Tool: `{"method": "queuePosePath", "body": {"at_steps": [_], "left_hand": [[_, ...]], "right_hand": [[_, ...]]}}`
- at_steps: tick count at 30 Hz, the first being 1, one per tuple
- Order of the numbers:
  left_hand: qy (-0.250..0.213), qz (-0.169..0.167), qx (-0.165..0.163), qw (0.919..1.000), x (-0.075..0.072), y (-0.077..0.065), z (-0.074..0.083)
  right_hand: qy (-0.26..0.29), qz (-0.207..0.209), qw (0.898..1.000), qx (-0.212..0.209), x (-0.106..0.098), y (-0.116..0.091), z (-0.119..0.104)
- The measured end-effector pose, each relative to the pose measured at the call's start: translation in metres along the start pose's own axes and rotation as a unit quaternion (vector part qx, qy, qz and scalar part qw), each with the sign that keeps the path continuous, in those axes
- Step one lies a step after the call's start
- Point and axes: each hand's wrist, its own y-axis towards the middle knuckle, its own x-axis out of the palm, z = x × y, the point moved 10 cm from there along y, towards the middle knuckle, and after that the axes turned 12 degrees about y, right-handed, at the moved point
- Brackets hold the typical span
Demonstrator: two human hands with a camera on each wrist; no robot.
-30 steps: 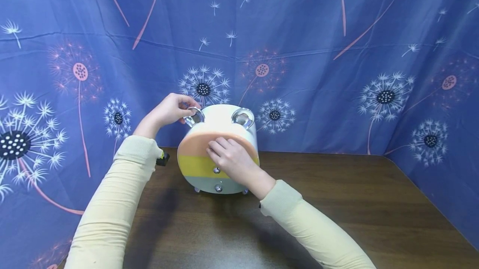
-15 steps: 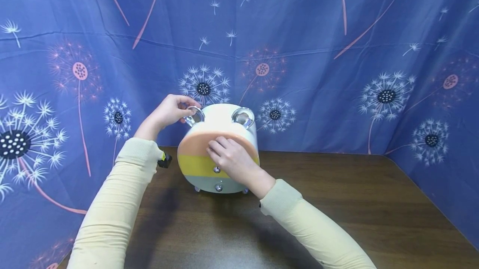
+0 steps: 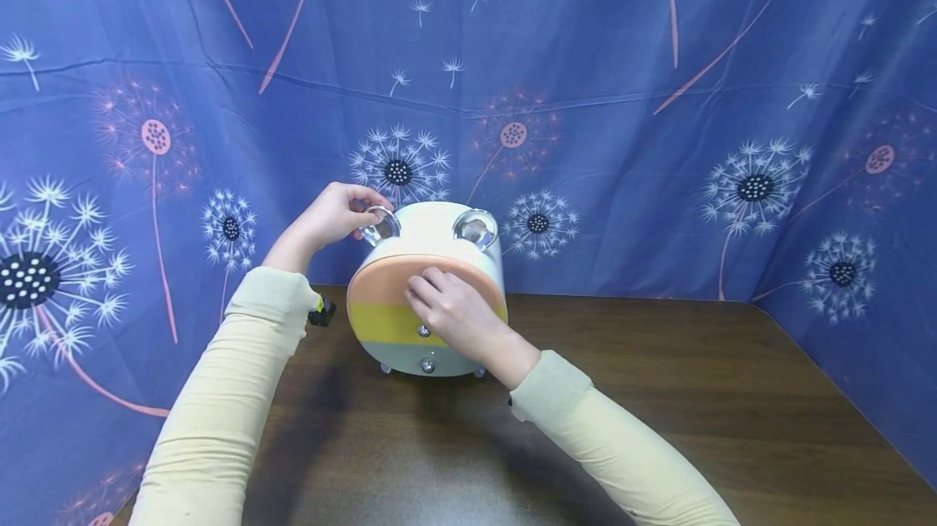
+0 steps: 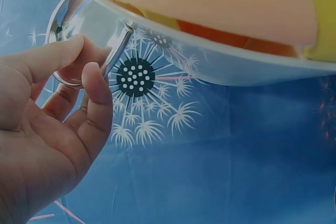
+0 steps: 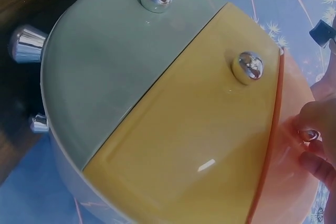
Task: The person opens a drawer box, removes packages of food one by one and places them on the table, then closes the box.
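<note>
A round drawer box shaped like a twin-bell alarm clock (image 3: 432, 225) stands on short chrome feet. Its front has an orange drawer (image 3: 381, 278) on top, a yellow drawer (image 5: 184, 129) in the middle and a green drawer (image 5: 121, 51) below. My left hand (image 3: 329, 213) pinches the rim of the left chrome bell (image 4: 89, 17) between thumb and fingers. With curled fingers, my right hand (image 3: 457, 310) pinches the orange drawer's chrome knob (image 5: 310, 135), which is hidden in the head view. A narrow gap with orange inside shows behind the orange front in the left wrist view.
The right chrome bell (image 3: 476, 229) sits on top of the box. Beneath is a brown wooden table (image 3: 659, 396). A blue dandelion-print cloth (image 3: 607, 144) hangs behind and along both sides. A black wrist device (image 3: 322, 313) shows at the left cuff.
</note>
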Motion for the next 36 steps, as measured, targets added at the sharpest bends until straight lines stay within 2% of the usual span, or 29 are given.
{"method": "queuePosePath", "body": {"at_steps": [12, 29, 36], "left_hand": [[-0.001, -0.005, -0.005, 1.0000, -0.001, -0.002, 0.002], [0.002, -0.008, -0.007, 0.9999, -0.002, -0.005, 0.005], [0.008, -0.004, 0.001, 1.0000, -0.002, -0.002, 0.005]], "right_hand": [[-0.021, 0.008, 0.999, -0.029, -0.007, 0.000, -0.011], [-0.020, 0.027, 0.998, -0.053, -0.021, -0.001, -0.026], [-0.024, 0.052, 0.995, -0.075, -0.038, 0.002, -0.034]]}}
